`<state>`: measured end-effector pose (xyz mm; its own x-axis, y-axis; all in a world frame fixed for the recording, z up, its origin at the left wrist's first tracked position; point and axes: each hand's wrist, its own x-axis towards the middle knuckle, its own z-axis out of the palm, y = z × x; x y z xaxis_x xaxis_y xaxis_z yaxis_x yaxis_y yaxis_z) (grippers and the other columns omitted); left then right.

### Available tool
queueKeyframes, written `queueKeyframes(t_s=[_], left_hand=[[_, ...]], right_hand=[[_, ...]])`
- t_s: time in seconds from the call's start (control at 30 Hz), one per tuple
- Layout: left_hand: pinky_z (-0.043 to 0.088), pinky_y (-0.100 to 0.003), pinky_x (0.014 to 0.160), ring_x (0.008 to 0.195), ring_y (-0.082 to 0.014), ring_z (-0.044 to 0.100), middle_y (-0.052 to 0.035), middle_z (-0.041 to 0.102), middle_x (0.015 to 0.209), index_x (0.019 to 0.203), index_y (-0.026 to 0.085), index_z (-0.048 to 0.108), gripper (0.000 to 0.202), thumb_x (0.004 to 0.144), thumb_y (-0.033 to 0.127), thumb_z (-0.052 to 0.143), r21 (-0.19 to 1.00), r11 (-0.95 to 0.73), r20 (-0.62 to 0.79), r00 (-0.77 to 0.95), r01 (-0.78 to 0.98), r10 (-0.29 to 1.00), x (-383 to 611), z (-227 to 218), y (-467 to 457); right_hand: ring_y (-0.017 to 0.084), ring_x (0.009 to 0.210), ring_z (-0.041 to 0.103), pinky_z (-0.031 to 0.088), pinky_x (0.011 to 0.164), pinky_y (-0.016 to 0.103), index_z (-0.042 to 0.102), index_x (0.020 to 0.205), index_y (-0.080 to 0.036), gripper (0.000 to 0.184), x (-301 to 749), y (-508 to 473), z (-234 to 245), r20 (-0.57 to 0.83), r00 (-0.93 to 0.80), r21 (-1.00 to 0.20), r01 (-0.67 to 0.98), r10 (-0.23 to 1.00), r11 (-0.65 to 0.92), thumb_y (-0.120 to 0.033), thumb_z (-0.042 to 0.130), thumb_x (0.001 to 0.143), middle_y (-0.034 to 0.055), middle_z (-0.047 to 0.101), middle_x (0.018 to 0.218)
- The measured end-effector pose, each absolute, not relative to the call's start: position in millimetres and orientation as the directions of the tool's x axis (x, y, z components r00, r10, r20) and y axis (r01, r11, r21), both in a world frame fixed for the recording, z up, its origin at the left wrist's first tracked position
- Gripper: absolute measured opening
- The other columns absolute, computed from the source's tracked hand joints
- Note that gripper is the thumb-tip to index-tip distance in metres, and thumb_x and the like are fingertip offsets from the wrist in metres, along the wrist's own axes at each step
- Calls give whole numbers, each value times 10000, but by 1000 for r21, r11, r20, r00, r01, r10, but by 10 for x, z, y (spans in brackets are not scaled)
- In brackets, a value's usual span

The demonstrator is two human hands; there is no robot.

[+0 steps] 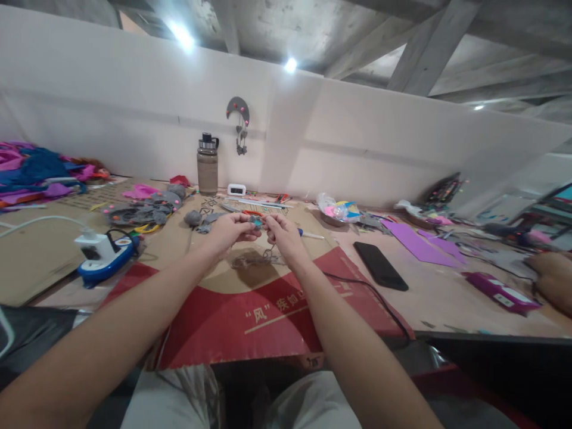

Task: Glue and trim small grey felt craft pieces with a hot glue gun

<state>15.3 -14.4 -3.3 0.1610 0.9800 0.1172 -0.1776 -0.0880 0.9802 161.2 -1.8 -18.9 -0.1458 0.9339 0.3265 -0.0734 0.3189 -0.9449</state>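
Over the middle of the table, my left hand (233, 231) is closed, its fingertips pinching a small grey and teal piece (256, 221). Facing it, my right hand (285, 237) is also closed, thumb and fingers pressed together at the piece's right edge. Just what the right fingertips grip is too small to make out. A thin grey cord (269, 252) hangs below the right fingers toward flat grey pieces (250, 261) on the cardboard. Grey felt-like scraps (203, 221) lie beyond my left hand. A blue-handled tool (308, 234) lies just right of my right hand.
A red and tan cardboard sheet (214, 322) covers the near table. On the left are a blue power strip (105, 271) and grey craft pieces (143, 208). Behind stands a bottle (208, 167). On the right lie a black phone (379, 265), purple sheets (417, 243) and another person's arm (556, 277).
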Motion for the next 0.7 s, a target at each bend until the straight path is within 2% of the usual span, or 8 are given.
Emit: queueKeyframes(t_s=[0.07,0.23,0.4,0.57,0.7], left_hand=[[506,-234,609,626,-119,628,-48,649,711,769,111,596,223,623,215,729,976,-67,101,159,-208,982,148,-34,-138],[437,-197,516,643,-122,614,-33,617,698,737,123,586,201,622,225,714,985,-68,95,172,-156,981,143,-47,-143],[380,-205,496,612,-109,539,-21,601,681,772,140,626,168,668,271,641,974,-213,195,188,78,962,139,-34,-164],[377,-221,542,609,-116,516,-27,645,717,825,157,675,208,679,290,610,861,-402,378,138,311,915,130,14,-190],[353,-218,499,524,-107,486,-14,620,599,734,162,685,164,672,296,613,814,-409,400,113,412,909,133,5,-199]], right_hand=[[58,457,338,277,424,197,531,833,-199,255,1604,-22,-197,338,-157,-941,-49,928,335,-441,506,756,-50,478,633],[84,526,406,350,511,218,546,792,-192,174,1608,-28,-217,427,-120,-881,166,896,443,-357,541,738,-41,496,630],[106,573,448,365,571,238,535,725,-186,114,1647,-43,-190,483,-94,-820,301,871,487,-290,495,750,-30,517,626],[125,628,489,375,617,255,550,732,-188,112,1652,-50,-205,556,-134,-711,435,820,553,-267,478,768,-8,556,669],[130,638,499,382,632,261,557,743,-188,100,1646,-68,-209,581,-152,-660,487,799,572,-252,487,773,5,577,688]])
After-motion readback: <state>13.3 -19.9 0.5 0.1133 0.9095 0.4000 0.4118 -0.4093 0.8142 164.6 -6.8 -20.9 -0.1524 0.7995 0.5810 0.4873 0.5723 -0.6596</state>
